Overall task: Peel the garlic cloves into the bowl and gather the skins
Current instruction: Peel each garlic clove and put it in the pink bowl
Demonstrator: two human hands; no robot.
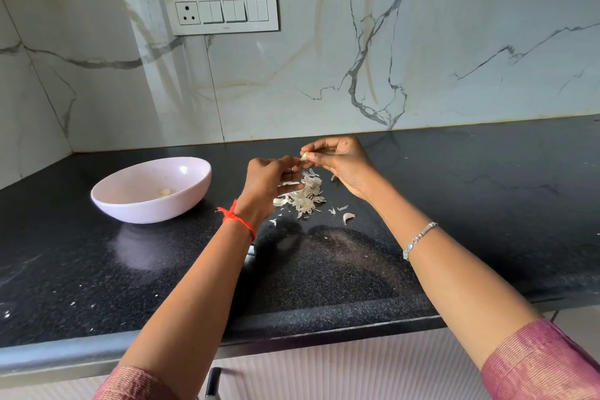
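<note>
My right hand [341, 159] pinches a small pale garlic clove [304, 156] between thumb and fingertips, above the black counter. My left hand [271, 177] is just left of it, fingers curled, its fingertips touching the clove's lower end. Under both hands lies a heap of papery white skins [306, 195]. One unpeeled clove [348, 217] lies on the counter to the right of the heap. A pale pink bowl [110, 201] stands to the left, with a few peeled cloves [166, 192] inside.
Small skin scraps [273, 221] lie scattered around the heap. The marble wall with a switch panel [224, 11] rises behind the counter. The counter's front edge [292, 328] runs below my forearms, above a cabinet with a dark handle [212, 381].
</note>
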